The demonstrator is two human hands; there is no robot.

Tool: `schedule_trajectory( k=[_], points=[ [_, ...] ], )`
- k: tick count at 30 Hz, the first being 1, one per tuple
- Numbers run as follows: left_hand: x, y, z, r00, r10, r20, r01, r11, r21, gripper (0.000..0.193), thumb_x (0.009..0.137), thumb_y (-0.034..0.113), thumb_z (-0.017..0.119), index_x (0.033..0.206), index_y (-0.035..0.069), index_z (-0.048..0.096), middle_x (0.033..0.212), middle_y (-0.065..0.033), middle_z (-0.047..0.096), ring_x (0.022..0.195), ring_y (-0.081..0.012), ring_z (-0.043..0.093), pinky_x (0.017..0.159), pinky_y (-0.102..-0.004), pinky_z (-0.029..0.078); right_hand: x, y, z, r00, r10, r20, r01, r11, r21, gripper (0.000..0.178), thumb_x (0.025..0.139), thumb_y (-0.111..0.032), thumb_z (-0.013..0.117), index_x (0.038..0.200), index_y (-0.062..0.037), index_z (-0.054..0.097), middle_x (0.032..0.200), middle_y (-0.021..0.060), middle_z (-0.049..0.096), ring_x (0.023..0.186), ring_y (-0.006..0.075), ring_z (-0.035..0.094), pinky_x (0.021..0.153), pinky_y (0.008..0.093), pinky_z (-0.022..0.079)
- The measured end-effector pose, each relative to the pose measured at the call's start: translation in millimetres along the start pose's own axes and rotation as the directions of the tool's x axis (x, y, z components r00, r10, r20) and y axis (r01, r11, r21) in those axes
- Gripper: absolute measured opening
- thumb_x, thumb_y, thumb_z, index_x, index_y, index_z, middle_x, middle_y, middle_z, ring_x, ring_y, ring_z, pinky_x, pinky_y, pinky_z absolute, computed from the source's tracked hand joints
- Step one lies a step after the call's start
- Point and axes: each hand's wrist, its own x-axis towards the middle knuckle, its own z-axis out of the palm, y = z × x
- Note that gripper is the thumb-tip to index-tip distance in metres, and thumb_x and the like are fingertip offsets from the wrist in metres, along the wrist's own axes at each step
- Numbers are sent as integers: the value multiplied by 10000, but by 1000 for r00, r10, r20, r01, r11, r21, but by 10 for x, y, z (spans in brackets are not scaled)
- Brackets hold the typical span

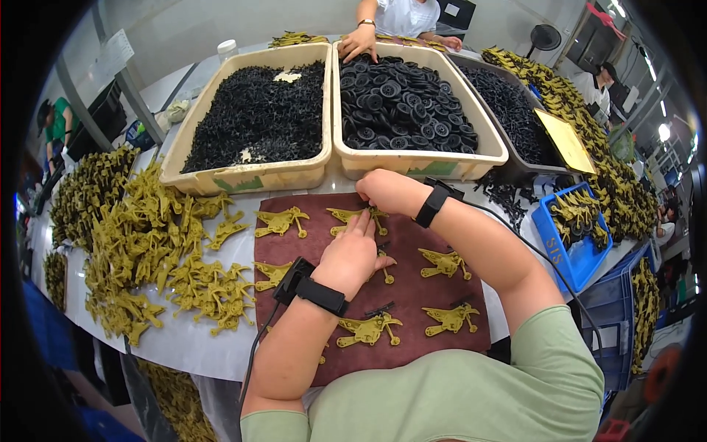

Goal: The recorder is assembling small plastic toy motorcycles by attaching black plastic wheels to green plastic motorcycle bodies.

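Observation:
On a dark red cloth mat point(416, 291) several flat yellow plastic parts point(281, 221) lie spaced in rows. My left hand point(350, 254) rests over a far middle yellow part point(340, 216), its fingers stretched forward onto it and the thumb apart. My right hand point(379, 190) meets those fingertips from above, its fingers curled in a pinch; what it holds is hidden. Small black pieces point(381, 309) lie at the upper edges of some nearer parts, including the yellow part point(368, 329) below my left wrist. Black straps with small boxes circle both wrists.
Beyond the mat stand a cream bin point(250, 180) of small black pieces and another cream bin point(427, 166) of black wheels, where a co-worker's hand point(359, 43) reaches in. Yellow parts point(158, 243) heap at left. A blue tray point(578, 269) and grey bin point(508, 96) stand right.

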Motion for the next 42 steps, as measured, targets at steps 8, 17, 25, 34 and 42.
schedule_trajectory(
  k=[8, 17, 25, 34, 42],
  points=[
    [24, 23, -72, 999, -22, 33, 21, 1000, 9, 777, 798, 419, 657, 1298, -109, 384, 1409, -240, 341, 1287, -333, 371, 1003, -369, 416, 14, -166, 215, 984, -41, -172, -17, 945, -328, 92, 731, -77, 601, 746, -20, 672, 770, 154, 664, 764, 296, 669, 694, 363, 542],
    [72, 9, 3, 999, 5, 33, -5, 1000, 4, 766, 829, 431, 615, 1328, -91, 359, 1438, -250, 295, 1315, -353, 333, 1033, -384, 379, -94, 69, 86, 988, 82, -131, -70, 993, 97, 82, 744, -76, 626, 750, -21, 687, 749, 188, 660, 749, 370, 645, 695, 400, 524],
    [39, -21, -161, 978, -35, 204, 40, 999, -21, 752, 867, 459, 570, 1362, -62, 347, 1479, -221, 243, 1378, -313, 242, 1105, -381, 278, -1497, 677, 87, 713, 479, -512, -464, 870, 168, 177, 763, 16, 565, 900, -29, 669, 855, 188, 648, 830, 344, 632, 730, 403, 504],
    [-341, -59, -485, 996, -24, 82, 20, 998, 57, 696, 885, 420, 563, 1356, -50, 359, 1466, -213, 277, 1341, -332, 311, 1082, -471, 286, -2291, 1305, 175, 479, 725, -495, -753, 629, 192, 171, 695, -127, 728, 814, -28, 654, 834, 173, 656, 847, 336, 629, 720, 424, 490],
    [-866, -620, -557, 960, -281, -12, 282, 958, 54, 742, 854, 474, 578, 1350, -40, 378, 1454, -210, 308, 1349, -333, 298, 1083, -441, 282, -2042, 884, -94, 509, 611, -606, -786, 617, -38, 124, 698, -99, 700, 816, -71, 675, 818, 126, 618, 828, 324, 612, 719, 433, 487]
  ],
)
